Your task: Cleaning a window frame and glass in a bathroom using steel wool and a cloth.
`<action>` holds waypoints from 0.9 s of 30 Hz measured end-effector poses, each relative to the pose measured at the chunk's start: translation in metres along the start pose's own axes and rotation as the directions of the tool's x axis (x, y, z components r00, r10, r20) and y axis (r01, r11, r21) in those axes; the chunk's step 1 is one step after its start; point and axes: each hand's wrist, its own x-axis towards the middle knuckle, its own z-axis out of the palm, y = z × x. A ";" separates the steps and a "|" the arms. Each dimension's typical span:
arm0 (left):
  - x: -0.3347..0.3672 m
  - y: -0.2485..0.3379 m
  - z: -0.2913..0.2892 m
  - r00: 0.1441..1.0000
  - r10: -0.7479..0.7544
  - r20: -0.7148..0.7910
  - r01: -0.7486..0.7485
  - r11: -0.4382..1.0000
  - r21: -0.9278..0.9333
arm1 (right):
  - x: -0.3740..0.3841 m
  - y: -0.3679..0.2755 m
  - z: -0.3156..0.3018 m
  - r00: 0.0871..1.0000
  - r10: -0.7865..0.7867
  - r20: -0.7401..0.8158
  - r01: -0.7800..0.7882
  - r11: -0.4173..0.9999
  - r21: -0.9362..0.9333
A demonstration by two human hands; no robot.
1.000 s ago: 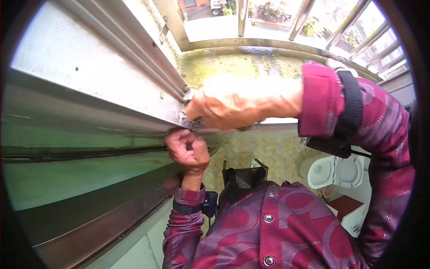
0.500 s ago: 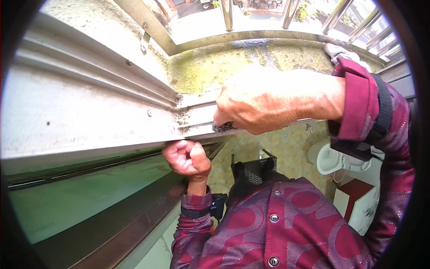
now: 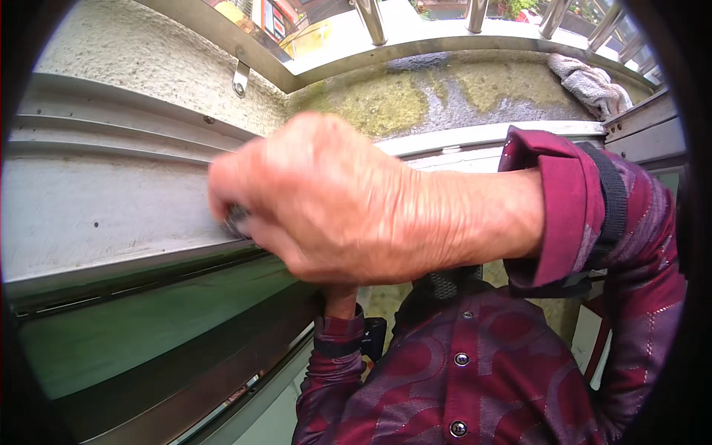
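Window opening, seen from above: mossy ledge point(image 3: 356, 105) outside, metal bars point(image 3: 368, 21) beyond, rough wall point(image 3: 133, 44) upper left, cloth point(image 3: 589, 83) bunched at the ledge's right end. Pale metal frame point(image 3: 126, 200) on the left, ridged lengthwise, green glass point(image 3: 148, 326) below it. Bottom track point(image 3: 489, 158) shows behind the right wrist point(image 3: 482, 208).

Right hand point(image 3: 319, 200) is by the frame's end, near the track, back of the hand up, slightly blurred. Curled closed around a small dark wad point(image 3: 236, 216); only a sliver shows, so can't tell exactly what it is. Wad is at the frame's face, near the lower edge; touching or just off it, can't tell.

Left hand is hidden behind the right; only the left wrist point(image 3: 341, 304) shows. Open, closed or holding something: can't tell.

Step in hand, my read: working the wad over the frame face, rubbing by the look of the blur. Next move calls for a firm pinch, even pressure, care around the ridges and the lower edge.
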 end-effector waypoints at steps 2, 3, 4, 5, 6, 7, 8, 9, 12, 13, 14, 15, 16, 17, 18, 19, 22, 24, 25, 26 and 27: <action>0.020 0.040 0.023 0.981 -0.107 0.161 0.116 0.992 -0.051 | -0.002 0.018 0.006 0.991 -0.127 -0.040 0.120 0.983 -0.137; 0.029 0.052 0.028 0.968 -0.119 0.220 0.130 0.991 -0.035 | -0.001 0.029 0.010 0.995 -0.028 0.092 0.048 0.975 -0.218; 0.028 0.050 0.030 0.968 -0.116 0.224 0.128 0.991 -0.038 | 0.001 0.040 0.013 0.974 0.082 0.213 -0.013 0.952 -0.307; 0.027 0.052 0.032 0.964 -0.184 0.191 0.200 0.978 -0.066 | 0.002 0.040 0.010 0.973 0.077 0.217 -0.007 0.952 -0.307; 0.029 0.057 0.035 0.954 -0.253 0.159 0.270 0.958 -0.094 | 0.004 0.040 0.010 0.972 0.073 0.223 -0.005 0.956 -0.293; 0.033 0.069 0.047 0.936 -0.349 0.047 0.352 0.924 -0.147 | 0.006 0.039 0.009 0.971 0.070 0.228 -0.004 0.960 -0.279; 0.035 0.068 0.045 0.939 -0.341 0.038 0.343 0.928 -0.143 | 0.008 0.036 0.007 0.972 0.057 0.230 0.010 0.960 -0.279; 0.035 0.066 0.041 0.956 -0.290 0.038 0.292 0.953 -0.078 | 0.007 0.032 0.004 0.987 0.053 0.150 -0.038 0.994 -0.099; 0.032 0.061 0.035 0.976 -0.209 0.057 0.212 0.975 -0.058 | 0.003 0.020 -0.007 0.999 0.002 0.044 -0.008 0.990 0.143; 0.031 0.060 0.035 0.980 -0.186 0.076 0.193 0.975 -0.107 | 0.002 0.020 -0.005 0.999 -0.039 0.036 0.038 0.999 0.017; 0.031 0.063 0.036 0.981 -0.181 0.074 0.188 0.977 -0.101 | 0.001 0.023 -0.001 0.996 -0.079 0.034 0.082 0.991 -0.108; 0.032 0.068 0.038 0.978 -0.202 0.059 0.206 0.976 -0.072 | 0.001 0.028 0.003 0.995 -0.036 0.097 0.052 0.985 -0.165; 0.033 0.072 0.039 0.974 -0.224 0.043 0.226 0.973 -0.043 | -0.001 0.033 0.007 0.994 -0.043 0.096 0.058 0.985 -0.160; 0.034 0.073 0.042 0.967 -0.251 0.051 0.255 0.961 -0.105 | -0.001 0.036 0.007 0.993 -0.025 0.115 0.045 0.984 -0.175; 0.034 0.075 0.044 0.967 -0.247 0.053 0.252 0.962 -0.105 | -0.003 0.040 0.007 0.991 -0.005 0.132 0.031 0.981 -0.190; 0.035 0.076 0.045 0.973 -0.216 0.080 0.221 0.973 -0.065 | -0.004 0.043 0.008 0.985 -0.033 0.170 0.080 0.958 -0.276; 0.036 0.071 0.042 0.975 -0.209 0.076 0.214 0.975 -0.064 | 0.002 0.050 0.008 0.937 -0.254 0.242 0.326 0.883 -0.338; 0.036 0.066 0.039 0.968 -0.245 0.056 0.250 0.960 -0.125 | 0.001 0.057 -0.007 0.880 -0.359 0.311 0.462 0.798 -0.387; 0.038 0.069 0.041 0.961 -0.248 0.124 0.266 0.949 -0.167 | -0.008 0.040 -0.026 0.901 -0.203 0.382 0.378 0.800 -0.466; 0.038 0.070 0.042 0.950 -0.253 0.181 0.286 0.940 -0.188 | -0.009 0.030 -0.042 0.877 0.019 0.481 0.302 0.757 -0.580; 0.042 0.077 0.047 0.953 -0.247 0.177 0.281 0.939 -0.200 | -0.015 0.034 -0.060 0.878 -0.170 0.448 0.416 0.734 -0.537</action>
